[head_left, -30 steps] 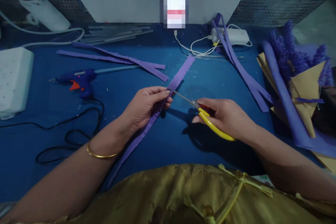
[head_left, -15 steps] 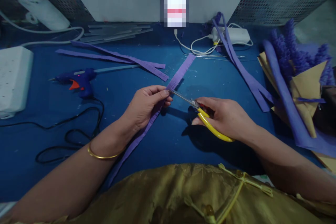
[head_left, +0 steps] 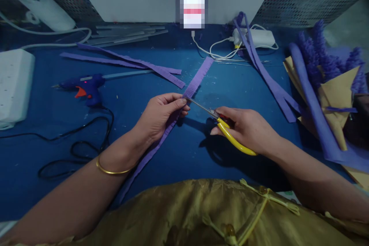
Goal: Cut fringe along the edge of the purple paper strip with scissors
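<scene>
A long purple paper strip point(head_left: 198, 77) with a fringed edge runs diagonally over the blue table. My left hand point(head_left: 161, 117) pinches this strip between thumb and fingers near its middle. My right hand point(head_left: 248, 128) grips yellow-handled scissors point(head_left: 227, 130); their blades point left and meet the strip's edge right at my left fingertips. The strip's lower part trails under my left forearm toward my body.
A blue glue gun point(head_left: 83, 86) with a black cord lies at the left, near a white power strip point(head_left: 13, 86). More purple strips point(head_left: 129, 63) lie behind it. A white charger point(head_left: 256, 38) sits at the back, purple fringed flowers and tan paper point(head_left: 331, 88) at the right.
Both hands stay almost in place at the strip; the scissors' blades work at its edge, and the view has shifted slightly.
</scene>
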A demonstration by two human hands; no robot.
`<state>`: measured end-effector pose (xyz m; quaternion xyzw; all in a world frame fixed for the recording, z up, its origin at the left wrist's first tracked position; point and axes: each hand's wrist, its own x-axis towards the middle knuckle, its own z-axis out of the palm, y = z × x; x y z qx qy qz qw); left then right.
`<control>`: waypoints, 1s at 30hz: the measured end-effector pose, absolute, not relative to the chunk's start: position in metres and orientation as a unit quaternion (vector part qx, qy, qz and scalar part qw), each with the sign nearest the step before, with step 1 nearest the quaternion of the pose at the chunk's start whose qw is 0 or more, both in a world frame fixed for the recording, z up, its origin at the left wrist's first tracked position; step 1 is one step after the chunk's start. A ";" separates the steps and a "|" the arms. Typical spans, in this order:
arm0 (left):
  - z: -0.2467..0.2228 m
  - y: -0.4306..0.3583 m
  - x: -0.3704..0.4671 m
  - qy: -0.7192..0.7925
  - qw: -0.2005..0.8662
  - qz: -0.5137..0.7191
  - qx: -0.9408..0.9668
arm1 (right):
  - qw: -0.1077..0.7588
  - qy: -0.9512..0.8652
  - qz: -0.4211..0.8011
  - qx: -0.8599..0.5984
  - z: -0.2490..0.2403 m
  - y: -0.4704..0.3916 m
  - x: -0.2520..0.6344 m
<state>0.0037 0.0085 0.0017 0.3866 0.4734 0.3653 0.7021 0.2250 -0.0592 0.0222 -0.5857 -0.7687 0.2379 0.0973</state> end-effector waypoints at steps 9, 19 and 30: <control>0.005 0.008 0.004 0.480 0.704 0.356 0.384 | 0.100 -0.770 0.244 -0.582 0.025 -0.059 0.225; 0.004 0.008 0.003 0.482 0.704 0.347 0.390 | 0.092 -0.775 0.226 -0.583 0.022 -0.059 0.225; 0.007 0.009 0.003 0.473 0.713 0.340 0.390 | 0.105 -0.769 0.249 -0.579 0.025 -0.059 0.226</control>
